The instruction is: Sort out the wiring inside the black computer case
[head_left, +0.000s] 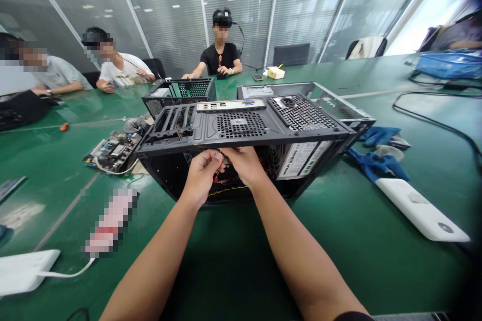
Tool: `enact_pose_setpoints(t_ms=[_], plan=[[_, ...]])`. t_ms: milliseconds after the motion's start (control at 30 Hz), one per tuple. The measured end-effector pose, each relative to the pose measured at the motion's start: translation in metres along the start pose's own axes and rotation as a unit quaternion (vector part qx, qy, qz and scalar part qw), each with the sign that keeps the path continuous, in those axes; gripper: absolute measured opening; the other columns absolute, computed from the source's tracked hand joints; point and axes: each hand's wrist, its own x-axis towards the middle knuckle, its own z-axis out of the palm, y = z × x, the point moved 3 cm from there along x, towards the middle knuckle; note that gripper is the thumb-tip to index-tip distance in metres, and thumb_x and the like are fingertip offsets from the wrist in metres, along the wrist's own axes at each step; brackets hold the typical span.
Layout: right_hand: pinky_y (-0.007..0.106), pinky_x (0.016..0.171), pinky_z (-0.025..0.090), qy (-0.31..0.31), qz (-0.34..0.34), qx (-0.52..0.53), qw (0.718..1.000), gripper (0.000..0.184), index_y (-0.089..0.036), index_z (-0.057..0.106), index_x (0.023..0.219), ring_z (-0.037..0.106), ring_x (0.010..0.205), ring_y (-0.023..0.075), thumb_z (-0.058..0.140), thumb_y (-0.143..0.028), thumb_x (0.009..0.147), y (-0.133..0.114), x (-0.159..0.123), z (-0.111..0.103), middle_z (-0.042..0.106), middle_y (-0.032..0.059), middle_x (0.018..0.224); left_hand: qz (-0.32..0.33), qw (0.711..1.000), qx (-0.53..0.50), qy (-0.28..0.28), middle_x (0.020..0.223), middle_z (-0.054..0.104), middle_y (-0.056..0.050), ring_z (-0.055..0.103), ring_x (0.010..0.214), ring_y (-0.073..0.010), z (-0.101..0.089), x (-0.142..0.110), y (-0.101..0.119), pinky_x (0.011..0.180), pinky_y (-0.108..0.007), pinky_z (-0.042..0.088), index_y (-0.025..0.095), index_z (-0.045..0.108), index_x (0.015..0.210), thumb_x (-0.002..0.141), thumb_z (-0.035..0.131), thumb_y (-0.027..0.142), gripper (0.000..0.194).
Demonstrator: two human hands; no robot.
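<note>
A black computer case (205, 130) stands in front of me on the green table, with its vented, port-bearing panel facing up and its near side open. Both hands reach inside. My left hand (201, 175) is closed, thumb and fingers pinched together near some thin wires; whatever lies in the pinch is too small to make out. Close beside it is my right hand (243, 164), whose fingers are mostly hidden under the case's edge. To its right, a power supply (303, 159) with a white label sits in the case. Yellow and dark wires show below the hands.
Left of the case lies a motherboard (116, 150) with cables. Behind are another open case (181, 91) and a metal case frame (339, 103). Blue gloves (380, 160) and a white power bank (422, 208) lie right; a blurred pink item (113, 220) lies left. Several people sit around the table.
</note>
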Motion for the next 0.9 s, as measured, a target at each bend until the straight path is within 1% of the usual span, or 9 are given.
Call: enact_pose_setpoints(t_ms=[100,200,300,400,467,600,733,800,900], plan=[[0.027,0.061,0.043,-0.010,0.014,-0.003,1.000,0.024,-0.020,0.054,0.071,0.050,0.067,0.0137,0.068,-0.040,0.074,0.003,0.000,0.002,0.054,-0.0019,0.070,0.001,1.000,0.006,0.006,0.064,0.062,0.000,0.055,0.059,-0.0100,0.000,0.000,0.000,0.058,-0.021,0.043,0.016,0.065,0.076,0.078,0.074,0.033,0.019],[0.027,0.061,0.042,-0.004,0.021,-0.011,1.000,0.025,-0.020,0.053,0.069,0.048,0.065,0.0129,0.068,-0.040,0.073,0.006,0.000,0.002,0.053,-0.0020,0.069,0.014,1.000,-0.005,0.019,0.067,0.063,0.000,0.055,0.060,-0.0096,0.001,0.001,0.002,0.060,-0.021,0.044,0.016,0.065,0.076,0.078,0.074,0.034,0.020],[0.027,0.062,0.043,-0.007,0.021,-0.007,1.000,0.022,-0.020,0.054,0.071,0.049,0.066,0.0130,0.067,-0.037,0.073,0.008,0.001,0.001,0.053,-0.0019,0.070,0.032,0.999,-0.012,0.025,0.071,0.064,-0.001,0.055,0.061,-0.0094,0.003,0.001,0.003,0.062,-0.021,0.045,0.015,0.065,0.078,0.078,0.076,0.037,0.024],[0.027,0.062,0.045,-0.010,0.023,-0.006,1.000,0.020,-0.020,0.055,0.072,0.050,0.068,0.0133,0.067,-0.036,0.073,0.010,0.003,0.000,0.054,-0.0015,0.072,0.037,0.999,0.003,0.026,0.068,0.063,-0.001,0.055,0.061,-0.0095,0.002,0.003,0.002,0.061,-0.021,0.045,0.015,0.065,0.077,0.077,0.077,0.038,0.026],[0.026,0.059,0.044,-0.013,0.023,-0.001,1.000,0.020,-0.020,0.055,0.071,0.049,0.065,0.0127,0.067,-0.036,0.074,0.011,0.003,0.000,0.053,-0.0020,0.071,0.036,0.999,0.014,0.026,0.067,0.062,0.000,0.053,0.059,-0.0093,0.001,0.004,0.002,0.058,-0.021,0.044,0.015,0.065,0.075,0.078,0.076,0.039,0.027],[0.024,0.054,0.042,-0.025,0.026,0.010,0.999,0.022,-0.020,0.052,0.068,0.046,0.060,0.0112,0.067,-0.036,0.075,0.011,0.003,0.004,0.051,-0.0030,0.066,0.013,1.000,0.009,0.022,0.067,0.061,0.000,0.049,0.055,-0.0088,0.001,0.004,-0.001,0.045,-0.019,0.036,0.016,0.063,0.073,0.080,0.074,0.044,0.031],[0.024,0.053,0.043,-0.029,0.031,-0.002,0.999,0.025,-0.021,0.052,0.068,0.046,0.058,0.0111,0.066,-0.040,0.076,0.008,0.002,0.005,0.051,-0.0034,0.064,-0.004,0.999,-0.044,0.004,0.066,0.059,0.000,0.050,0.056,-0.0084,0.003,0.003,-0.001,0.046,-0.018,0.037,0.015,0.062,0.073,0.076,0.077,0.046,0.035],[0.023,0.052,0.042,-0.030,0.028,-0.003,0.999,0.027,-0.021,0.051,0.066,0.046,0.057,0.0109,0.066,-0.040,0.076,0.007,0.002,0.005,0.050,-0.0037,0.061,-0.028,0.997,-0.065,-0.002,0.065,0.058,0.001,0.049,0.055,-0.0081,0.004,0.003,-0.001,0.045,-0.018,0.036,0.015,0.061,0.073,0.073,0.079,0.047,0.037],[0.023,0.050,0.040,-0.030,0.030,0.006,0.999,0.028,-0.021,0.049,0.064,0.045,0.055,0.0106,0.066,-0.040,0.076,0.007,0.002,0.005,0.048,-0.0041,0.059,-0.036,0.997,-0.063,-0.002,0.066,0.059,0.001,0.050,0.054,-0.0083,0.004,0.003,-0.001,0.044,-0.018,0.035,0.015,0.061,0.074,0.074,0.079,0.048,0.038]])
